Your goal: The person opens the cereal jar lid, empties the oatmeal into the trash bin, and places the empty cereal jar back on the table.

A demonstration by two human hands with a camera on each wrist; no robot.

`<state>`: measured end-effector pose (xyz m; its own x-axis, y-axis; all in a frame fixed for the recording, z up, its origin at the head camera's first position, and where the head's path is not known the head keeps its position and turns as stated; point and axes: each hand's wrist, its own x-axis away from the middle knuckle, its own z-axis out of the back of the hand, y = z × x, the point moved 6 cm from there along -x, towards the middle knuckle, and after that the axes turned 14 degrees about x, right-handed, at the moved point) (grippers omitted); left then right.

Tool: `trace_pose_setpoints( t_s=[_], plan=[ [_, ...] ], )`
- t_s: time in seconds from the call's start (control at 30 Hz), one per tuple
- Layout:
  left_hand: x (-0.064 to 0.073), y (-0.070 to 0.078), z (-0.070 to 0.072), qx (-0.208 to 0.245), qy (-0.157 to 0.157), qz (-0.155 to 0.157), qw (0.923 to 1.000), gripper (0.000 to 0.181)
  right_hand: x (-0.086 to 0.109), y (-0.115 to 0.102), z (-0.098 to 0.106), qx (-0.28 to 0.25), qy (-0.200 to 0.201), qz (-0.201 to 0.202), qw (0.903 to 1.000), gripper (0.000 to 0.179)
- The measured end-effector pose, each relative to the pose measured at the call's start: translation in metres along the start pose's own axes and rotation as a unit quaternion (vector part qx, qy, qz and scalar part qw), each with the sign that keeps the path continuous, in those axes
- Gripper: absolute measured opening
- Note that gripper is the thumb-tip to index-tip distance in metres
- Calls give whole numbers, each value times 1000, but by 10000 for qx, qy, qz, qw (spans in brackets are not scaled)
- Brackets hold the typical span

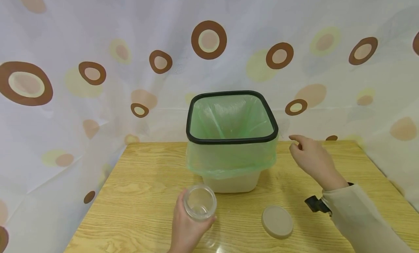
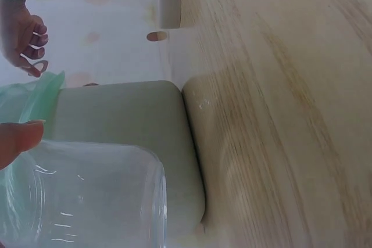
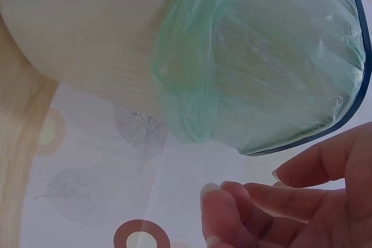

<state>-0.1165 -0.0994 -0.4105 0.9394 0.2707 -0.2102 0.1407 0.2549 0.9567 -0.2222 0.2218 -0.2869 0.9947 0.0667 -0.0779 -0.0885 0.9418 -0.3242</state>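
My left hand point(image 1: 190, 227) grips a clear jar point(image 1: 200, 202) around its side, with the round mouth turned up toward the head camera. In the left wrist view the thumb point(image 2: 22, 142) lies along the jar's clear wall. Behind the jar stands a pale bin point(image 1: 232, 183) with a black rim point(image 1: 233, 141) and a green bag point(image 1: 229, 160) folded over its edge. Beyond the bin's right side, my right hand point(image 1: 311, 156) is raised, fingers loosely bent. No object shows between its fingers in the right wrist view, where the fingertips point(image 3: 212, 193) lie close below the bag.
A round beige lid point(image 1: 277, 221) lies flat on the wooden table point(image 1: 147, 194), right of the jar and in front of the bin. A white sheet point(image 1: 235, 71) printed with circles hangs behind the table and along both sides.
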Motion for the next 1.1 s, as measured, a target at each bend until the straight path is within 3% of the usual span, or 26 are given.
trace_pose_setpoints(
  t_s=[0.2, 0.43, 0.8, 1.1],
  plan=[
    [3, -5, -4, 35, -80, 6, 10000, 107, 3, 0, 0, 28, 48, 9, 10000, 51],
    [7, -11, -9, 258, -294, 450, 9982, 111, 4, 1, -1, 2, 19, 3, 10000, 52],
    [13, -22, -20, 164, -458, 654, 9967, 108, 10, 4, -6, -107, -42, -37, 9999, 51],
    [14, -26, -26, 313, -618, 491, 9964, 106, 16, 6, -14, -195, -96, -53, 9997, 50]
  ],
)
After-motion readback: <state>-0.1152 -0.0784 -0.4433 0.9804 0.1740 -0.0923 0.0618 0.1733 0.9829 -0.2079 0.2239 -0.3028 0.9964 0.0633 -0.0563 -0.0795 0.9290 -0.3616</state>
